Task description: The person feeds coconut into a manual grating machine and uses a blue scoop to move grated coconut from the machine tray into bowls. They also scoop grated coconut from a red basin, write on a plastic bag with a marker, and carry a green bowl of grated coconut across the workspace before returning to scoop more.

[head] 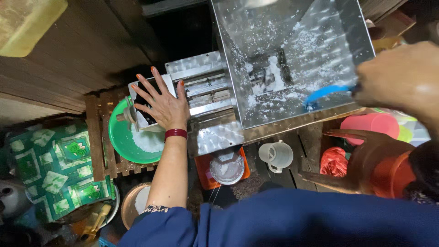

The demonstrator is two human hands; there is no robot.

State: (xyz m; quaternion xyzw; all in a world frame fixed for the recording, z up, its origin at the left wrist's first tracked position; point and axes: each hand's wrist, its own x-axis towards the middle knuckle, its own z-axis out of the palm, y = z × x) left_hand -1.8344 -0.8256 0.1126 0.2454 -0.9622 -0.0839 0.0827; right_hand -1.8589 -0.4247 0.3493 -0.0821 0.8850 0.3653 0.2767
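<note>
- Two hands: the left hand (163, 106), fingers spread flat on the machine, and the right hand (398, 80), closed on a tool.
- One blue-handled tool (322, 94), in the right hand.
- One steel hopper (334, 55), dusted with white flakes.
- One steel machine body (206, 91) under it.
- One green basin (120, 139) with a white heap inside.
- One wooden slatted rack (98, 146) beneath the basin.
- One clear plastic jug (276, 155).
- One orange tray (203, 176) holding one round grey bowl (226, 167).
- One pink tub (370, 124).
- One red plastic bag (334, 161).
- One green patterned cloth (50, 169).
- One red wristband (176, 133).
</note>
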